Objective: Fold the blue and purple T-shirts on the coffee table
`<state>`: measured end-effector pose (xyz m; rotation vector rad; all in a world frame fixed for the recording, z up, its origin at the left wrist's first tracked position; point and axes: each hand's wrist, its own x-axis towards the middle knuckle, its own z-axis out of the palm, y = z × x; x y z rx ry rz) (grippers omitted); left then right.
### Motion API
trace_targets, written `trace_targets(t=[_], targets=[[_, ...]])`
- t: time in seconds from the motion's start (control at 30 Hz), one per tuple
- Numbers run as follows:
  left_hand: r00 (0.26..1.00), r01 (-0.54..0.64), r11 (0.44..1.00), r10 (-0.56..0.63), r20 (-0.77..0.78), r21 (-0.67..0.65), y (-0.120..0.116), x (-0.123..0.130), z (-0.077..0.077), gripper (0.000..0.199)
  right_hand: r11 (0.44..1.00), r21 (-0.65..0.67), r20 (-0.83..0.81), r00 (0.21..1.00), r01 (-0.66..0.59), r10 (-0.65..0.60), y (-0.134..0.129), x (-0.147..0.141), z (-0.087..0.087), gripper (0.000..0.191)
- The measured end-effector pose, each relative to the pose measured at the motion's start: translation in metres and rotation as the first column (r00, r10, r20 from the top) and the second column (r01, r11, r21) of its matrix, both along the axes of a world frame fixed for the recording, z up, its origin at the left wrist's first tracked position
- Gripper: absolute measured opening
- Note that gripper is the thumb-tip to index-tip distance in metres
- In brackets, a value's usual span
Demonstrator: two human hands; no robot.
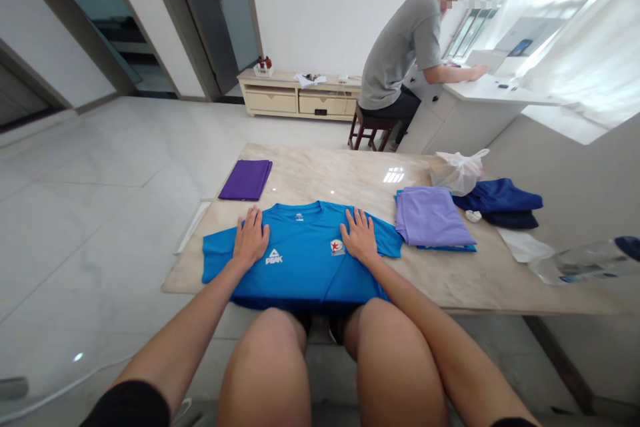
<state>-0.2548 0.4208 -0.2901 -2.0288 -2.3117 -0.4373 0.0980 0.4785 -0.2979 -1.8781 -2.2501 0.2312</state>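
A blue short-sleeved T-shirt [300,270] lies front side up on the marble-patterned table [320,170], its collar away from me and its lower part hanging over the near edge. My left hand [251,237] rests flat on the shirt near the left shoulder, fingers stretched out. On the other shoulder, beside the round badge, my right hand [359,235] lies flat with its fingers slightly spread. Neither hand grips the cloth. The shirt's hem is out of sight below the table edge.
A folded purple cloth [246,180] lies at the far left. To the right are folded lavender cloth [433,217], a white plastic bag [459,172], dark blue clothing [503,197] and a clear bottle [583,261]. Beyond the table, a person [400,53] sits on a stool.
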Motion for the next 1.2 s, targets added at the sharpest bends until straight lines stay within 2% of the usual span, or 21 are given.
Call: trace_targets(t=[0.1, 0.17, 0.27, 0.37, 0.47, 0.6, 0.9, 1.07, 1.2], targets=[[1.000, -0.013, 0.994, 0.015, -0.026, 0.106, -0.013, 0.012, 0.007, 0.062, 1.000, -0.011, 0.019, 1.000, 0.018, -0.018, -0.015, 0.005, -0.001, 0.070], [0.998, -0.061, 0.990, 0.063, -0.015, 0.130, -0.028, 0.018, 0.006, 0.061, 0.999, -0.009, 0.015, 0.999, 0.044, -0.043, -0.030, 0.011, -0.005, 0.072], [0.982, -0.186, 0.981, 0.185, 0.029, 0.055, -0.055, 0.022, 0.000, 0.066, 0.999, 0.001, -0.005, 0.999, 0.054, -0.054, -0.056, 0.021, -0.010, 0.077], [0.974, -0.218, 0.974, 0.221, 0.042, -0.064, -0.077, 0.024, -0.006, 0.073, 0.994, 0.009, -0.019, 0.994, 0.107, -0.107, -0.074, 0.025, -0.012, 0.079], [0.967, -0.246, 0.963, 0.252, 0.039, -0.112, -0.088, 0.029, -0.007, 0.077, 0.984, 0.002, -0.023, 0.984, 0.179, -0.179, -0.080, 0.027, -0.011, 0.079], [0.955, -0.286, 0.945, 0.296, 0.036, -0.160, -0.088, 0.034, -0.003, 0.079, 0.986, -0.019, -0.009, 0.986, 0.166, -0.166, -0.077, 0.033, -0.006, 0.080], [0.963, -0.259, 0.944, 0.268, 0.015, -0.202, -0.087, 0.033, -0.004, 0.080, 0.989, -0.068, 0.055, 0.990, 0.131, -0.127, -0.076, 0.041, 0.002, 0.082], [0.983, -0.179, 0.958, 0.184, 0.001, -0.222, -0.082, 0.013, 0.001, 0.083, 0.995, -0.087, 0.091, 0.995, 0.037, -0.029, -0.064, 0.056, 0.000, 0.084], [0.973, -0.225, 0.956, 0.230, 0.005, -0.190, -0.071, -0.006, 0.002, 0.078, 0.994, -0.089, 0.101, 0.994, 0.059, -0.050, -0.050, 0.060, -0.002, 0.083]])
